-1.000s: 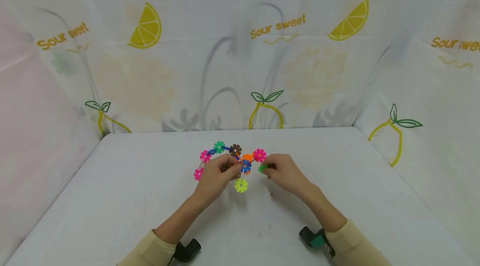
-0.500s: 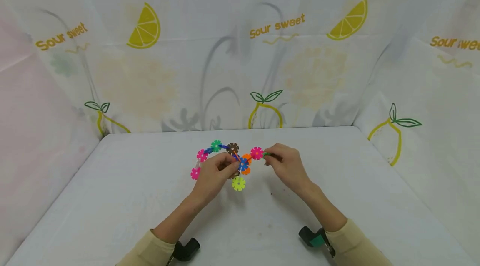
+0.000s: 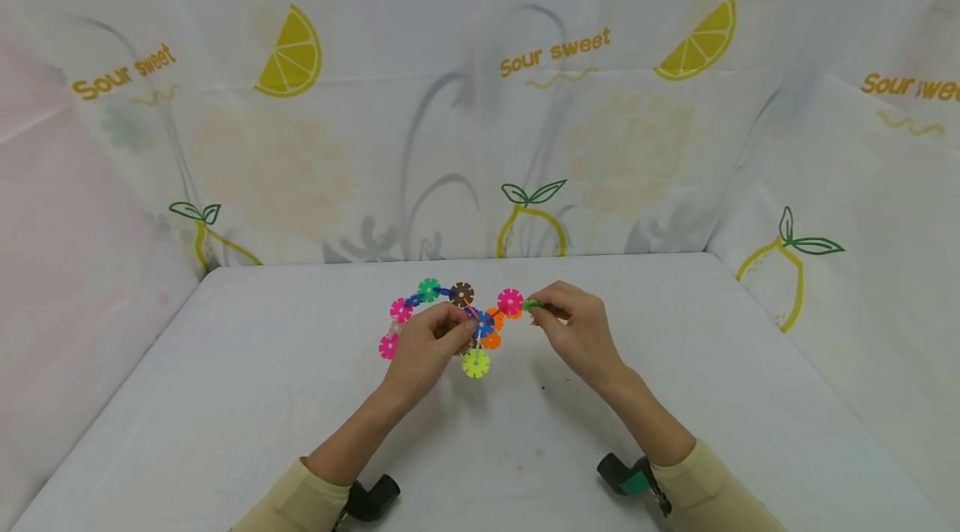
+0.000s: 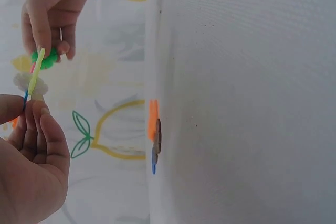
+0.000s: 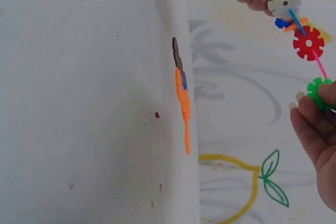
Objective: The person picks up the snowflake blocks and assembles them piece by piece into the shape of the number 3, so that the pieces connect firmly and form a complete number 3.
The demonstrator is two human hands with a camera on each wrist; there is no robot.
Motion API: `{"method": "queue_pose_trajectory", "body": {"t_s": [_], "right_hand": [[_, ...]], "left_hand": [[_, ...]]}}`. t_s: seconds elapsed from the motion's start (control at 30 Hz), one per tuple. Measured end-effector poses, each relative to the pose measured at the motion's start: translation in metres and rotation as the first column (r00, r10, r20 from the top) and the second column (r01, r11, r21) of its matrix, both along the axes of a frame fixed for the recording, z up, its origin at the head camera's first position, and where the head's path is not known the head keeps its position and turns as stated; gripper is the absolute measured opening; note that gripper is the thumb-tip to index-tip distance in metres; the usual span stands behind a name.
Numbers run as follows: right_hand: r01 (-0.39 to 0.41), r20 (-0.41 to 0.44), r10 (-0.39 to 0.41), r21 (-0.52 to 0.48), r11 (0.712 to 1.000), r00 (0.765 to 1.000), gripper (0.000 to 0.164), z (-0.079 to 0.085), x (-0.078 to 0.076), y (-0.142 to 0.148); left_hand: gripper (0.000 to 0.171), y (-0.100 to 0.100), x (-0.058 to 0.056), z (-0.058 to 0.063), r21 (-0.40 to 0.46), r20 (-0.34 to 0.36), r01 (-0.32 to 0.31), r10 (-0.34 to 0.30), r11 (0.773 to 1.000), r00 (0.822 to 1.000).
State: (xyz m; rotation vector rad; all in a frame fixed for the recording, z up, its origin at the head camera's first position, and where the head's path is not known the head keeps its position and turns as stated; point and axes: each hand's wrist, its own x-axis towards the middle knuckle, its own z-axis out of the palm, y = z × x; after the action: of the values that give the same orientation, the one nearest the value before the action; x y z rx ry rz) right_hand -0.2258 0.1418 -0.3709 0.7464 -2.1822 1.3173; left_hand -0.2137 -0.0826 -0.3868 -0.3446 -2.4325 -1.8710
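A chain of slotted plastic snowflake discs hangs over the white table. My left hand (image 3: 423, 353) pinches it near a blue disc (image 3: 482, 323), with a yellow-green disc (image 3: 476, 363) just below. Fingers and thumb of my right hand (image 3: 581, 328) pinch a green disc (image 5: 317, 92) at the right edge of a pink disc (image 3: 511, 302). In the right wrist view a white disc (image 5: 284, 2) and a red disc (image 5: 308, 43) link up towards the green one. Left of the blue disc, the chain curves through a brown disc (image 3: 461, 294) and a teal disc (image 3: 428, 290). My left fingers hide part of it.
Flat orange (image 4: 153, 119) and brown pieces (image 4: 158, 136) lie on the table (image 3: 262, 415) behind the hands. Lemon-print cloth (image 3: 450, 115) surrounds the table's back and sides. Black devices (image 3: 372, 499) are strapped at both wrists.
My right hand has moved up and brought the green disc to the pink disc's right edge. The left hand and the chain have shifted slightly left and up.
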Motion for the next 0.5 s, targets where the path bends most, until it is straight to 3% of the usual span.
{"method": "queue_pose_trajectory", "body": {"t_s": [0.1,0.33,0.5], "right_hand": [[0.006,-0.040,-0.006,0.015,1.000,0.999,0.012,-0.0106,-0.0085,0.0034],[0.055,-0.183,-0.039,0.085,0.995,0.982,0.011,-0.0105,-0.0078,0.0042],[0.081,-0.214,-0.056,0.110,0.991,0.975,0.012,-0.0084,-0.0058,0.0031]], "left_hand": [[0.014,0.0000,0.0001,0.0003,0.001,-0.001,-0.004,0.004,1.000,1.000],[0.014,-0.0004,-0.0002,0.0000,0.004,-0.003,-0.011,0.011,1.000,1.000],[0.012,-0.0001,0.0005,0.0004,0.001,-0.006,-0.006,0.006,1.000,1.000]]}}
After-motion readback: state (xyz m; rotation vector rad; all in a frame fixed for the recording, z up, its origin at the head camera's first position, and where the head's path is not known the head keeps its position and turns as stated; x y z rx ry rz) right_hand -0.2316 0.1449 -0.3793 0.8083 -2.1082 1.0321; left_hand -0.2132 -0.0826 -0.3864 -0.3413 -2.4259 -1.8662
